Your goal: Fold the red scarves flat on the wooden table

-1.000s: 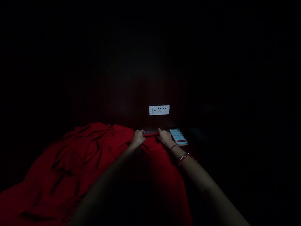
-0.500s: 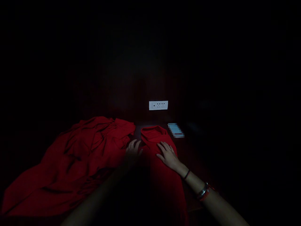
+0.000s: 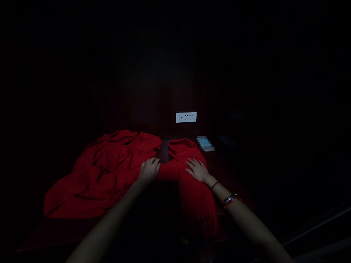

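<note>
A red scarf (image 3: 193,193) with a fringed end lies folded on a dark surface, its upper part looping round into a flat fold. A strip of it runs left into a large rumpled heap of red cloth (image 3: 109,157). My right hand (image 3: 197,170) lies flat on the folded part, fingers spread. My left hand (image 3: 149,171) is at the strip between heap and fold, with fingers bent together and thumb alongside, closed on the cloth. Its fingertips are partly lost in shadow.
A white wall socket panel (image 3: 186,117) is on the dark wall behind. A pale, pixelated flat object (image 3: 205,144) lies right of the scarf's fold. The surface's front edge (image 3: 49,246) shows faintly at lower left. Darkness hides the surroundings.
My left hand has moved slightly left and its spread fingers have closed on the scarf. My right hand stays flat on the fold. The view has shifted, showing the fringe clearly.
</note>
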`<state>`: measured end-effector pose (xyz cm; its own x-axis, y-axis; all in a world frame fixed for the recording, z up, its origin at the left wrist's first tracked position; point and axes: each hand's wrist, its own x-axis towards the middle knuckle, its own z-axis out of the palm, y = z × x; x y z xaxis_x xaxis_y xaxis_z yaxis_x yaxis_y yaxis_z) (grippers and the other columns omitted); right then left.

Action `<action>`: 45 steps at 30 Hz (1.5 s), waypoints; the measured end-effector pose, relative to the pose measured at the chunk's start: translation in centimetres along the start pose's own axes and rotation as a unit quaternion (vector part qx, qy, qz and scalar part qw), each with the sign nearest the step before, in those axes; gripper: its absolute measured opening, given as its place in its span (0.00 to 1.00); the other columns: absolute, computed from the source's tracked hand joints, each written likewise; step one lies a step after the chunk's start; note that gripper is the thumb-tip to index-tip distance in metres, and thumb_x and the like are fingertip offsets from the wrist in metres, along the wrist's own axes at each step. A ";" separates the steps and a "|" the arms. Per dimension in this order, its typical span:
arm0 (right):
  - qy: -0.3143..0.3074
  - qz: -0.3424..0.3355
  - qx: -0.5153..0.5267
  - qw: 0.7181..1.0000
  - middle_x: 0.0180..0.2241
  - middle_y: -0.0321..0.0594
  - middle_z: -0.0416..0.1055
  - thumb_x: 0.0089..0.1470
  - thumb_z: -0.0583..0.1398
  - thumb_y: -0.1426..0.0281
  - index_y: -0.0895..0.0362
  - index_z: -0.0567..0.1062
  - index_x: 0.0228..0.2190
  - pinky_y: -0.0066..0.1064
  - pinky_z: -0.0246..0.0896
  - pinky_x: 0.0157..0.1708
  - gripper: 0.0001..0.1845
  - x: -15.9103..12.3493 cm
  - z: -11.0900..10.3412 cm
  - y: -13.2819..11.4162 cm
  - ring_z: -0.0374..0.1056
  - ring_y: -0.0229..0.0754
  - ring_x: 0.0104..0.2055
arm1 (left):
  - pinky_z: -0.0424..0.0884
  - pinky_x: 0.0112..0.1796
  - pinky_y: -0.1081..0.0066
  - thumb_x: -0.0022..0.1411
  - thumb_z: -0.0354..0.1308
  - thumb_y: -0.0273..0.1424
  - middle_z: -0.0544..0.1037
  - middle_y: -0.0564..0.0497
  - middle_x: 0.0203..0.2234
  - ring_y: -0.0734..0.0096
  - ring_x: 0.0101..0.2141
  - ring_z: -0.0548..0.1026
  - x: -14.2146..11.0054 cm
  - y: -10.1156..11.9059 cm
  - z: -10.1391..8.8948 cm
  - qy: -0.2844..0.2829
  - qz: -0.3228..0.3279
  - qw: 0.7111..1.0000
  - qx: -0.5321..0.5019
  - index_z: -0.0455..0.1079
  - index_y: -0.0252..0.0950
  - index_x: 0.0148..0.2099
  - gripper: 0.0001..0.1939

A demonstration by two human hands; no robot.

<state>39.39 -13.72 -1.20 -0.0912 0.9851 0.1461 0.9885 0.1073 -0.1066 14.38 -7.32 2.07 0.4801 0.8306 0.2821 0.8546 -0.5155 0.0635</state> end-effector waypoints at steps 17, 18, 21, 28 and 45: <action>0.079 -0.082 0.053 0.992 0.52 0.47 0.55 0.52 0.49 0.62 0.57 0.59 0.50 0.42 0.44 0.51 0.24 -1.9 -1.6 -0.1 0.50 0.46 0.53 | 0.62 0.38 0.72 0.59 0.40 0.31 0.72 0.49 0.30 0.70 0.34 0.69 2.2 -1.8 -0.3 -0.126 0.160 0.977 -0.060 0.67 0.35 0.34 0.15; 0.075 -0.105 0.063 0.990 0.51 0.46 0.56 0.52 0.49 0.62 0.57 0.60 0.49 0.40 0.46 0.51 0.24 -2.5 -1.9 -0.4 0.51 0.46 0.52 | 0.61 0.41 0.70 0.60 0.37 0.31 0.72 0.48 0.33 0.69 0.37 0.68 2.4 -1.7 0.0 -0.114 0.156 0.979 -0.059 0.67 0.34 0.36 0.17; 0.038 -0.148 0.075 0.985 0.42 0.45 0.63 0.52 0.50 0.66 0.58 0.66 0.41 0.33 0.54 0.44 0.15 -4.2 -2.4 -1.1 0.59 0.42 0.44 | 0.57 0.46 0.71 0.62 0.34 0.33 0.70 0.47 0.41 0.70 0.43 0.66 3.1 -1.0 0.9 -0.134 0.187 0.970 -0.080 0.65 0.33 0.43 0.20; 0.033 -0.140 0.107 0.984 0.31 0.41 0.61 0.50 0.47 0.77 0.59 0.64 0.28 0.29 0.56 0.35 0.07 -5.1 -2.2 -0.1 0.58 0.37 0.32 | 0.47 0.52 0.58 0.54 0.42 0.48 0.47 0.44 0.58 0.56 0.56 0.45 4.0 -0.6 1.8 -0.279 0.129 0.949 -0.071 0.47 0.36 0.58 0.33; 0.070 -0.087 -0.094 0.989 0.35 0.45 0.66 0.52 0.50 0.74 0.59 0.68 0.36 0.33 0.54 0.39 0.10 -0.2 -2.3 -1.9 0.60 0.43 0.39 | 0.57 0.49 0.66 0.57 0.44 0.30 0.58 0.43 0.52 0.65 0.51 0.57 4.6 4.6 4.2 -0.043 0.102 0.987 -0.120 0.54 0.32 0.54 0.22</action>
<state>37.79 -14.47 1.27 -0.2571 0.9241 0.2828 0.9655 0.2335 0.1150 21.38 -4.98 -0.33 0.6607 0.7142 0.2312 0.6723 -0.6999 0.2411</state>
